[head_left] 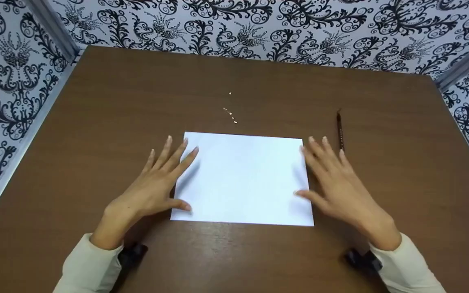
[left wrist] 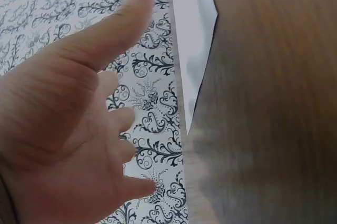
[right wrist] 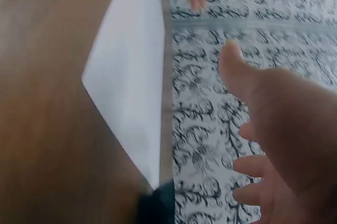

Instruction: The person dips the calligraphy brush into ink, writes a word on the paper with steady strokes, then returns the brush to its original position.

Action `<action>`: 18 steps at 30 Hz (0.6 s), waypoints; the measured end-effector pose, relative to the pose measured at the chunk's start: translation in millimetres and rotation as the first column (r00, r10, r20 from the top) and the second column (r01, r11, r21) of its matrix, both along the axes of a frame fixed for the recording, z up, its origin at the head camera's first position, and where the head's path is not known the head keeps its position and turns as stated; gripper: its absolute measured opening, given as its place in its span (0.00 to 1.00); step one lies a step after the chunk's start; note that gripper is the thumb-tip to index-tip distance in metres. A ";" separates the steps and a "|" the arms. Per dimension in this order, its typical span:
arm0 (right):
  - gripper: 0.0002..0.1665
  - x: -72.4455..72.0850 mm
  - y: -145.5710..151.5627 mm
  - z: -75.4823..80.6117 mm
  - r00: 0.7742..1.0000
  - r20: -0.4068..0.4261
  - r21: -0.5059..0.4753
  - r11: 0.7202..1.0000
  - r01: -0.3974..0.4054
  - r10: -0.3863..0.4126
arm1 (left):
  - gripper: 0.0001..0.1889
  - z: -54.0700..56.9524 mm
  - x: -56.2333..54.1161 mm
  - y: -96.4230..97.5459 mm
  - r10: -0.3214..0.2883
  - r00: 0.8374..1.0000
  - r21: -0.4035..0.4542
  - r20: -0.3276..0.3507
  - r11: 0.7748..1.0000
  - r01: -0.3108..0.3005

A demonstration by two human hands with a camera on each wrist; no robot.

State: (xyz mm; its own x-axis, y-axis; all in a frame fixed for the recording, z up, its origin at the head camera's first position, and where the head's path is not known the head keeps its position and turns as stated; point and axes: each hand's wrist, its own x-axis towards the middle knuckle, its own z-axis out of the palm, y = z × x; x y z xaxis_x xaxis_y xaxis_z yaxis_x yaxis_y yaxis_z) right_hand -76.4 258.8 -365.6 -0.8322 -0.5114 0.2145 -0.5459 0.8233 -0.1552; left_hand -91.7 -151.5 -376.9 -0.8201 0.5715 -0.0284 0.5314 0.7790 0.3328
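A blank white sheet of paper [head_left: 242, 179] lies flat on the brown table [head_left: 218, 260]. Over its left edge is my left hand [head_left: 149, 187], fingers spread and straight, thumb near the lower left corner. My right hand [head_left: 336, 189] is likewise spread over the right edge, its thumb reaching above the paper. Both wrist views show the left hand [left wrist: 68, 118] and the right hand [right wrist: 289, 134] raised, palms holding nothing, apart from the sheet. Beyond the right fingertips lies a dark, slim pen or pencil [head_left: 340, 130], its lower end partly hidden by the hand.
Several tiny pale flecks [head_left: 230, 114] are scattered on the table beyond the paper. Black-and-white patterned wallpaper [head_left: 242, 32] surrounds the table's far and side edges. A dark blurred object [right wrist: 156, 203] shows at the bottom of the right wrist view.
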 end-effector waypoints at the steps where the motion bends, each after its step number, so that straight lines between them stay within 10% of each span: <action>1: 0.52 -1.3 4.2 1.4 1.000 0.001 -0.031 0.999 0.017 -0.017 | 0.64 0.4 0.6 -1.1 0.001 0.999 -0.001 0.033 1.000 -0.001; 11: 0.30 -25.7 51.7 24.8 0.960 0.085 -0.286 0.917 0.279 -0.265 | 0.50 1.6 -0.1 -2.3 -0.059 0.981 0.018 0.184 0.998 0.057; 18: 0.34 -48.1 77.1 18.3 0.796 0.393 -0.214 0.796 0.567 -0.461 | 0.44 -0.3 -2.0 0.3 -0.132 0.979 0.047 0.152 0.991 0.126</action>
